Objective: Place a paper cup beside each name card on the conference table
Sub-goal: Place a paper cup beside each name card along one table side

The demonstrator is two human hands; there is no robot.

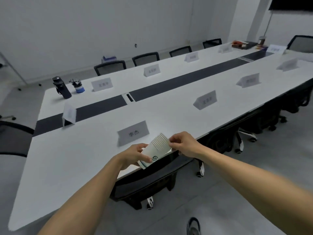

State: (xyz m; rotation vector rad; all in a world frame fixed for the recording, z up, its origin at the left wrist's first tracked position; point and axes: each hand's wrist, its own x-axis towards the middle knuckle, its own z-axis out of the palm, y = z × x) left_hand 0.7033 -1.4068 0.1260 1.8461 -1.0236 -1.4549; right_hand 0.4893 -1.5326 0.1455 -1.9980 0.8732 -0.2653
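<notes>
A stack of white paper cups (156,150) with a green logo lies tilted over the near edge of the long white conference table (71,160). My left hand (134,155) grips the stack's base. My right hand (183,144) pinches the rims at the stack's open end. Just behind the stack stands the nearest name card (133,133). More name cards stand along the near side (205,100) (249,80) and the far side (102,84) (152,70), and one sits at the left end (69,114). No cup stands beside any visible card.
A dark bottle (61,87) and a blue pen holder (78,87) stand at the table's far left corner. A dark strip (186,80) runs down the table's middle. Black chairs (152,180) are tucked under both sides. Clutter (243,44) lies at the far end.
</notes>
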